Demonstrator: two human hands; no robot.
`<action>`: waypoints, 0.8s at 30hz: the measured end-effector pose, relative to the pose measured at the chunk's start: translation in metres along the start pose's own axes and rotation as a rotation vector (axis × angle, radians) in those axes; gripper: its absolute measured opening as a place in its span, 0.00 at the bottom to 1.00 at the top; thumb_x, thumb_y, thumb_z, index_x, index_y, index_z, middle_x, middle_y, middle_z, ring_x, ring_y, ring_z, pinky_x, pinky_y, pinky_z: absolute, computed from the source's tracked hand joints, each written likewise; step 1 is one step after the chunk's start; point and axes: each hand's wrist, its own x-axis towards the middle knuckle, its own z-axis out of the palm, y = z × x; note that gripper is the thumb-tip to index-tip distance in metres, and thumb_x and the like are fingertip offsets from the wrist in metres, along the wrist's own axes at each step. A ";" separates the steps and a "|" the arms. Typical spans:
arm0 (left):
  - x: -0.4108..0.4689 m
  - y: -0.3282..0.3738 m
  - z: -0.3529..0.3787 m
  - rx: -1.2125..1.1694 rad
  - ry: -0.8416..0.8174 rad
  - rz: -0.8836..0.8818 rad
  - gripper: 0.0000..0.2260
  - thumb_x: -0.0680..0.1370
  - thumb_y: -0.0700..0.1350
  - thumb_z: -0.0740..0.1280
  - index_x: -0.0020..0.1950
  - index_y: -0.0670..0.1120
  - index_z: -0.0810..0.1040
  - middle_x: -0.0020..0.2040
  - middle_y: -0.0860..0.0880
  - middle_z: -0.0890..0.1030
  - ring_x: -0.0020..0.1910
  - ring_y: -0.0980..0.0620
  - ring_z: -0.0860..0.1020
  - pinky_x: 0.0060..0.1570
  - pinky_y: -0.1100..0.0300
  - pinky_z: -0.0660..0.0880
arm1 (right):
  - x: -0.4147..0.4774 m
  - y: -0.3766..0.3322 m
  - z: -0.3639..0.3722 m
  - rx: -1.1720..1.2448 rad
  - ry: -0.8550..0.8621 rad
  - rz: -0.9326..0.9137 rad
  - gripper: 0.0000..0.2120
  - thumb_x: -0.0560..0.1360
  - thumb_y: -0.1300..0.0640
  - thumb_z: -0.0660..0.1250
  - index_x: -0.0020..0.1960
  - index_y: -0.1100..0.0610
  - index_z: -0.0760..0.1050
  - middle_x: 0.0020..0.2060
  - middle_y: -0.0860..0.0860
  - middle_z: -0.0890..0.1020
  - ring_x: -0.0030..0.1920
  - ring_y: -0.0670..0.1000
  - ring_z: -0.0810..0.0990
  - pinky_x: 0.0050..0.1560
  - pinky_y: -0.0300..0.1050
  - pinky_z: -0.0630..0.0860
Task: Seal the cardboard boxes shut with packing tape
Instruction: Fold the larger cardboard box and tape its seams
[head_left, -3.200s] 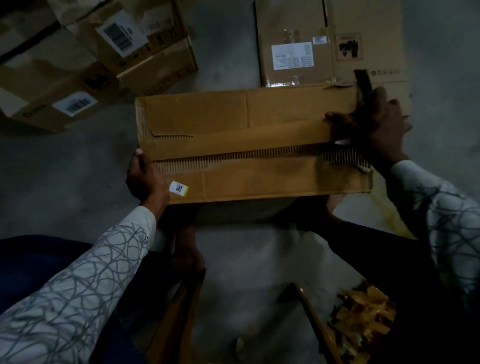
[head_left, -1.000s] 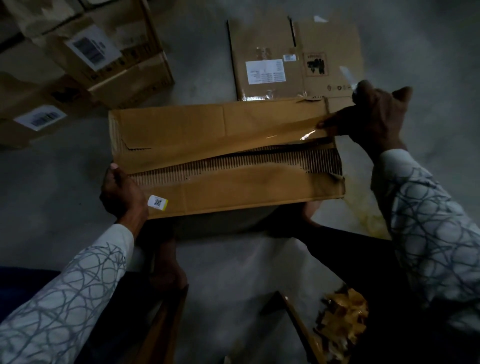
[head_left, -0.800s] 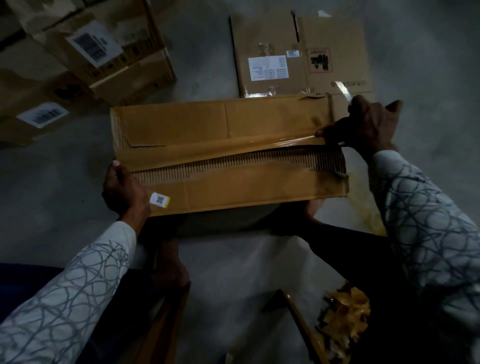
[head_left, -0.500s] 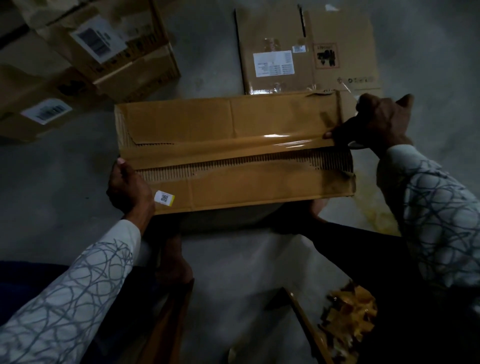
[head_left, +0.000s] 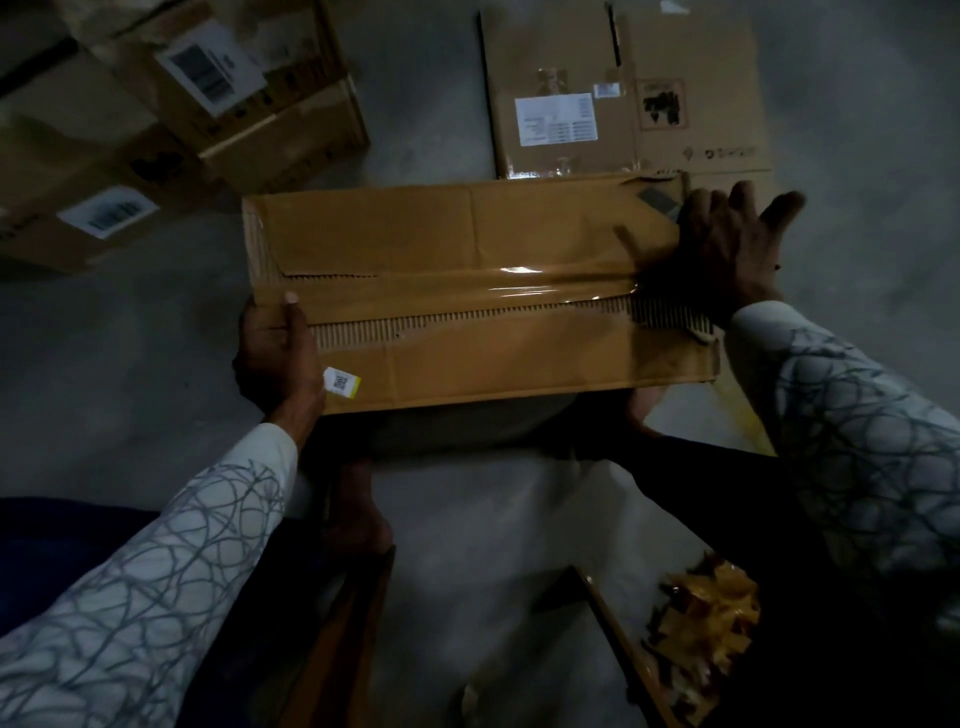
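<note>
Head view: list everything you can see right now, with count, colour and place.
cardboard box: one, brown, centre, between the hands
packing tape: one strip, glossy, along the box's top seam
sticker: one, white-yellow, box's near left corner
flattened box: one, brown with white label, behind
labelled boxes: at least two, brown, far left
scraps: one heap, yellow, lower right
left hand: grips box's left end
right hand: fingers spread, pressing box's right end

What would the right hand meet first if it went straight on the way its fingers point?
Probably the flattened cardboard on the floor behind the box: the right hand points away past the box's far corner. Depth is unclear.
</note>
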 end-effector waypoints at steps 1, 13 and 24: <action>-0.002 0.002 0.000 0.040 -0.025 0.027 0.24 0.77 0.66 0.63 0.68 0.56 0.76 0.60 0.50 0.83 0.58 0.45 0.80 0.54 0.56 0.73 | 0.000 -0.006 -0.014 -0.072 -0.060 0.002 0.34 0.73 0.36 0.64 0.62 0.64 0.66 0.60 0.68 0.74 0.67 0.62 0.65 0.70 0.74 0.49; -0.038 -0.025 0.009 0.445 -0.226 0.631 0.33 0.84 0.59 0.47 0.82 0.40 0.45 0.82 0.40 0.46 0.81 0.44 0.44 0.79 0.42 0.44 | -0.028 -0.037 -0.043 -0.168 -0.025 -0.233 0.38 0.74 0.40 0.70 0.70 0.55 0.50 0.63 0.69 0.69 0.69 0.68 0.64 0.66 0.77 0.54; -0.112 0.029 0.027 0.565 -0.655 0.887 0.45 0.76 0.70 0.45 0.82 0.40 0.41 0.82 0.41 0.40 0.80 0.41 0.37 0.77 0.41 0.36 | -0.113 -0.075 -0.102 0.117 -0.127 -0.311 0.43 0.70 0.29 0.47 0.62 0.65 0.69 0.62 0.65 0.72 0.66 0.65 0.66 0.65 0.73 0.63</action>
